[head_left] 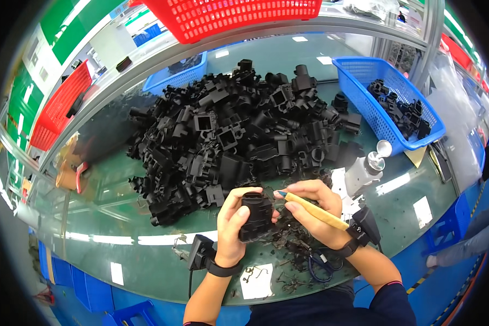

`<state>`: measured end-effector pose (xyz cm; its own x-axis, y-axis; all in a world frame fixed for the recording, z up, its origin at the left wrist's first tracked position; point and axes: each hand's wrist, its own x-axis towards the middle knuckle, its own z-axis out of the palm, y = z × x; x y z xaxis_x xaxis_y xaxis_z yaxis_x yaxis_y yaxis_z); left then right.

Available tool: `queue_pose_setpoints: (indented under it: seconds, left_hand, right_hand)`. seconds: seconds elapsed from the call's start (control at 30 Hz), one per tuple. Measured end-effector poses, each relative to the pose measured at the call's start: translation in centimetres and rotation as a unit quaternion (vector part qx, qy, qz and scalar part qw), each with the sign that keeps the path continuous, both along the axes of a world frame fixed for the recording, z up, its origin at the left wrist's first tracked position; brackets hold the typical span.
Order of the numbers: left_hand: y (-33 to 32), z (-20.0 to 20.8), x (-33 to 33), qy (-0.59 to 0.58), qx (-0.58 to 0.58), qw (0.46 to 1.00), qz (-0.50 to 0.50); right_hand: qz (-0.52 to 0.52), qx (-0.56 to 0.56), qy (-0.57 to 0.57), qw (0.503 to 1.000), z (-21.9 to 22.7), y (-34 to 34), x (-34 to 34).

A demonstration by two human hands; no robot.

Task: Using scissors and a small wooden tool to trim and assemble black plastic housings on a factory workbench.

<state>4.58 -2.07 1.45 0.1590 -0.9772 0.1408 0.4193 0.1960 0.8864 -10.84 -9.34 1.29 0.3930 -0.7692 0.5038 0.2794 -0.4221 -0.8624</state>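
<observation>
My left hand [231, 231] is closed around a black moulded plastic part [257, 218], held up over the near middle of the table. Close beside it on the right, my right hand [319, 234] grips a slim yellow-handled tool [321, 213]. Its bluish tip points left toward the part; whether the two touch I cannot tell. Just beyond both hands rises a large heap of similar black plastic parts [239, 130]. Dark trimmings [293, 239] lie scattered beneath the hands. Near them is a pair of dark blue-handled scissors [321, 265].
A blue basket [364, 108] with black parts stands at the back right, another blue basket [174, 80] behind the heap. A grey-white bottle [364, 173] is right of my hands. Above the far edge sits a red basket [233, 19] on a metal-framed shelf. A red-handled tool [80, 176] lies left.
</observation>
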Motion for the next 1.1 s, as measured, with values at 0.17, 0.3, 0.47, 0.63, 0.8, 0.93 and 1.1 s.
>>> queue_pose_setpoints:
  seconds: [0.17,0.3,0.47,0.63,0.8,0.93,1.1]
  left_hand:
    - [-0.2,-0.5,-0.2,-0.049,-0.027,0.998,0.004]
    - [-0.2,0.0,-0.3,-0.006,-0.02,1.0,-0.013]
    - [-0.1,-0.1,0.0,-0.013,0.001,1.0,-0.002]
    - [-0.4,-0.5,0.0,-0.028,-0.007,1.0,-0.011]
    - [-0.5,-1.0,0.2,-0.069,-0.006,0.997,-0.016]
    - [-0.7,-1.0,0.0,-0.084,-0.023,0.995,-0.043]
    - [-0.7,-0.7,-0.5,0.064,0.038,0.994,-0.086]
  right_hand:
    - [0.032,-0.124,-0.005,0.992,-0.3,-1.0,-0.2]
    - [0.053,-0.142,-0.002,0.988,0.0,-1.1,-0.4]
    - [0.13,0.017,-0.019,0.991,-0.1,-0.5,-0.3]
    - [0.141,0.035,-0.024,0.989,-0.7,-0.7,-0.2]
    - [0.135,0.07,-0.016,0.988,-0.6,-0.6,0.0]
    - [-0.065,-0.259,0.086,0.96,-0.1,-1.3,0.1]
    - [-0.182,-0.308,0.07,0.931,0.2,-1.9,-0.3]
